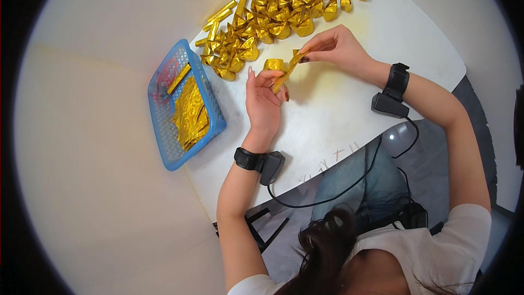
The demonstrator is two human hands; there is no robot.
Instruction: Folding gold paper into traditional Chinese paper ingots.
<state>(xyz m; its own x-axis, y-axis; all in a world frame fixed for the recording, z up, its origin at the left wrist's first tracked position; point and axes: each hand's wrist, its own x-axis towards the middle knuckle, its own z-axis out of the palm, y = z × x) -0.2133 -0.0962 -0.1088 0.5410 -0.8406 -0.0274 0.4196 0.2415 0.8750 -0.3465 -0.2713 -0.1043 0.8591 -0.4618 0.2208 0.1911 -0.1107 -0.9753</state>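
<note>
So right now we've got a gold foil strip (292, 66) held on a slant between both hands, over the white table (349, 109). Our right hand (339, 53) pinches the upper end between thumb and fingertips, and our left hand (264, 101) has its fingers grasping the lower end. There's a rounded gold piece (274, 64) just behind the left fingers; we can't tell if it's joined to the strip.

Progress-wise, we'd call it well along but not finished. A big cluster of folded gold pieces (278, 16) crowds the far side of the table, and those look done to us. A few narrow gold rolls (220, 15) lie at its left edge, probably only partway there. What's left, we reckon, is the strip in our fingers plus the flat gold sheets (191, 113) in the blue basket (215, 114). Can't count those from here, though.
</note>
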